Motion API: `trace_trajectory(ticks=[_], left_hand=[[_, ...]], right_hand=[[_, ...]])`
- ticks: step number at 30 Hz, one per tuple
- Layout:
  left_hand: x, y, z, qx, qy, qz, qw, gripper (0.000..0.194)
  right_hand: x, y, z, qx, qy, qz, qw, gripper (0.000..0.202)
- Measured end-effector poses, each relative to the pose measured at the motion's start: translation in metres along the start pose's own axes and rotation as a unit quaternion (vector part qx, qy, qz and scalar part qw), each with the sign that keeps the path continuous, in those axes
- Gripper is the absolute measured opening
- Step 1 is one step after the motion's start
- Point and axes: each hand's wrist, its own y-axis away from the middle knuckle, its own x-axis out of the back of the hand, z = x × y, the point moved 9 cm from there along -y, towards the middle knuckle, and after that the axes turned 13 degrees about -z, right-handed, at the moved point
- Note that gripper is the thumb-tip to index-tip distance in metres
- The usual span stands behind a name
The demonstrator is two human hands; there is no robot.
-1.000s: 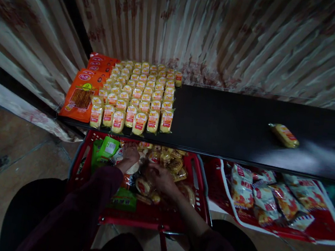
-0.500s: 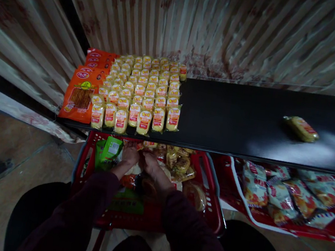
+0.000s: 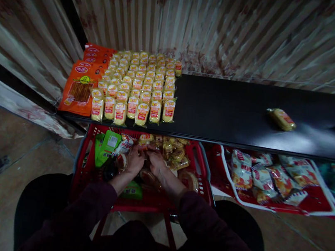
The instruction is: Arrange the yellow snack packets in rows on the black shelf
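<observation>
Both hands are down inside a red shopping basket (image 3: 205,190) filled with wrapped snacks. My left hand (image 3: 135,161) and my right hand (image 3: 156,162) meet near its middle, fingers curled in with the tips close together. A small orange patch shows at the fingertips, but what they grip is hidden and dim. Green packets (image 3: 108,148) lie left of the hands, and another green bag (image 3: 132,190) is below them. Yellowish wrapped pastries (image 3: 177,154) fill the basket's right rear part, with a round packaged item (image 3: 189,180) in front of those.
Above the basket runs a black shelf (image 3: 220,108). Its left end bears orange snack bags (image 3: 80,91) and rows of small wrapped cakes (image 3: 142,113). One loose wrapped cake (image 3: 282,119) lies farther right. A second basket (image 3: 278,207) with snack bags stands at right.
The view has shifted, so the shelf and the right basket appear farther left and higher. My hands stay together in the basket, while the goods around them look rearranged.
</observation>
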Motion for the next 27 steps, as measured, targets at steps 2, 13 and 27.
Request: trace_trajectory(ticks=[2, 13, 27], left_hand=[[-0.003, 0.008, 0.002, -0.016, 0.05, 0.009, 0.999, 0.04], [-0.009, 0.048, 0.039, -0.114, 0.204, -0.071, 0.97, 0.066], [0.005, 0.045, 0.038, -0.116, 0.221, -0.15, 0.957, 0.059]], right_hand=[[0.005, 0.011, -0.001, -0.031, -0.067, 0.027, 0.997, 0.031], [0.011, 0.059, -0.055, 0.031, -0.092, 0.014, 0.995, 0.038], [0.004, 0.053, -0.05, 0.012, -0.095, -0.05, 0.994, 0.046]])
